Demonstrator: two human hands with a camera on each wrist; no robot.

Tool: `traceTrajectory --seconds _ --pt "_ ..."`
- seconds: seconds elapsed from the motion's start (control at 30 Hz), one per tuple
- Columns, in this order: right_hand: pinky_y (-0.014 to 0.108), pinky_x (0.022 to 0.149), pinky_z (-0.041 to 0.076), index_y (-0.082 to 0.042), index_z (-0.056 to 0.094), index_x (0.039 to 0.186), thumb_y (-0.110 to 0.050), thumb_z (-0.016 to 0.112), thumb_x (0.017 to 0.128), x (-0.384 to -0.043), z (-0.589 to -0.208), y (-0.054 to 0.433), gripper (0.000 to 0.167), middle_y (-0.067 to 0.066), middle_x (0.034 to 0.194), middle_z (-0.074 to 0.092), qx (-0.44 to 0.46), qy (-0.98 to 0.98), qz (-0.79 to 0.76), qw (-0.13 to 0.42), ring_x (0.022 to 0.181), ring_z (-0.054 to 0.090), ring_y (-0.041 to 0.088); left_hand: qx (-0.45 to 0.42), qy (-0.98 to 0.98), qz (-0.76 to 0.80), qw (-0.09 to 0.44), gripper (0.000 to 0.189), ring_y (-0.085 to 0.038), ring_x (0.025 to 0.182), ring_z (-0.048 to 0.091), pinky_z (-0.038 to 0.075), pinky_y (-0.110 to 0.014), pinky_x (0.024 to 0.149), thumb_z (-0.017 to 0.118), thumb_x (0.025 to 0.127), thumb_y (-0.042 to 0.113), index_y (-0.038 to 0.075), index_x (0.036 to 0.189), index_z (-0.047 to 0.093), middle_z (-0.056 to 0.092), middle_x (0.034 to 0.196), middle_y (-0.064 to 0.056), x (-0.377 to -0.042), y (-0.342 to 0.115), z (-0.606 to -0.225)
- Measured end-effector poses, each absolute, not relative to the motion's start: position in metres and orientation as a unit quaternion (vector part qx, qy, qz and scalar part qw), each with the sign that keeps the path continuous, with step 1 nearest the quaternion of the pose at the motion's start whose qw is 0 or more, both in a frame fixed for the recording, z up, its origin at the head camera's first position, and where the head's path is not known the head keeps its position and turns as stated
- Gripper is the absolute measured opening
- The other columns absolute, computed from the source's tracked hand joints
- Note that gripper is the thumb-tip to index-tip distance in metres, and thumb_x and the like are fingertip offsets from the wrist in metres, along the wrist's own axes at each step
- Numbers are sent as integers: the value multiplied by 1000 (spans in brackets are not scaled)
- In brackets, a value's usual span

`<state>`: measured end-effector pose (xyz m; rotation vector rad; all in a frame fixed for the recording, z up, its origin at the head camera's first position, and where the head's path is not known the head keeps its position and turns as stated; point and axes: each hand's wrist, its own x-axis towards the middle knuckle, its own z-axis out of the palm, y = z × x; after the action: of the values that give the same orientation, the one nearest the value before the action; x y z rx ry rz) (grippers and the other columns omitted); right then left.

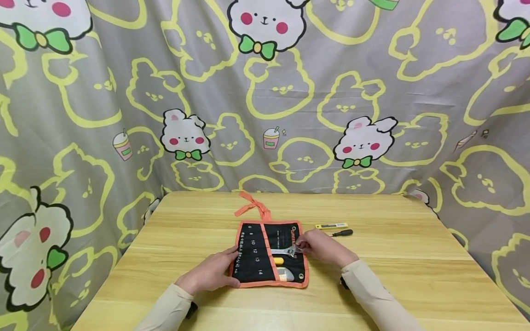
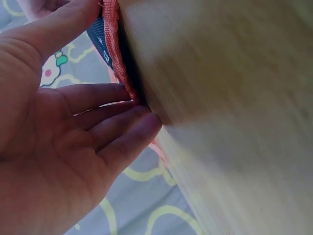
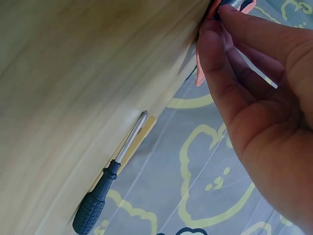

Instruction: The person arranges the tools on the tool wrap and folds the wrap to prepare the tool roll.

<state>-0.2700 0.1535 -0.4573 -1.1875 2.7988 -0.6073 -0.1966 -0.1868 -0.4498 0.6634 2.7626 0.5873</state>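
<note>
The right hand, fingers curled, is pinching the head of a silver metal adjustable wrench, which is sitting in a black, orange-trimmed fabric pouch short of the desk's far edge; the left hand, fingers extended, is touching the pouch's left side.

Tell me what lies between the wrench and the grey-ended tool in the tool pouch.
A yellow handle lies between the wrench and the grey-ended tool in the tool pouch; the head view shows it.

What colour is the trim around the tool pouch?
The trim is orange-red; the head view shows it best.
</note>
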Motion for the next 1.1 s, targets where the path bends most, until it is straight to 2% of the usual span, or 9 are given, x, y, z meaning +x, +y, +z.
traceTrajectory --seconds 0.53,0.67,0.93,1.1 --pt "22 63 50 -11 75 89 5 71 91 -274 -453 156 16 -1 84 71 -381 901 -206 39 70 54 1 220 945 207 125 86 -44 141 46 41 -57 114 85 83 37 -12 144 50 38 159 -26 -197 -188 -451" --pt "21 65 53 -9 77 91 3 72 92 -276 -454 157 14 1 85 73 -382 900 -208 37 73 58 1 220 945 207 127 85 -45 141 46 40 -57 115 85 84 37 -12 144 50 38 159 -26 -197 -188 -451" --pt "24 71 59 -7 79 93 6 73 89 -273 -453 153 15 4 90 76 -389 899 -198 29 81 70 11 225 944 208 124 86 -44 140 47 41 -56 114 85 84 37 -12 144 50 39 159 -26 -198 -188 -451" --pt "24 65 55 -7 76 87 10 71 87 -272 -452 150 19 1 83 73 -402 897 -183 14 72 62 9 225 944 207 123 85 -45 140 47 41 -56 114 85 84 37 -12 144 50 39 159 -27 -198 -188 -451"
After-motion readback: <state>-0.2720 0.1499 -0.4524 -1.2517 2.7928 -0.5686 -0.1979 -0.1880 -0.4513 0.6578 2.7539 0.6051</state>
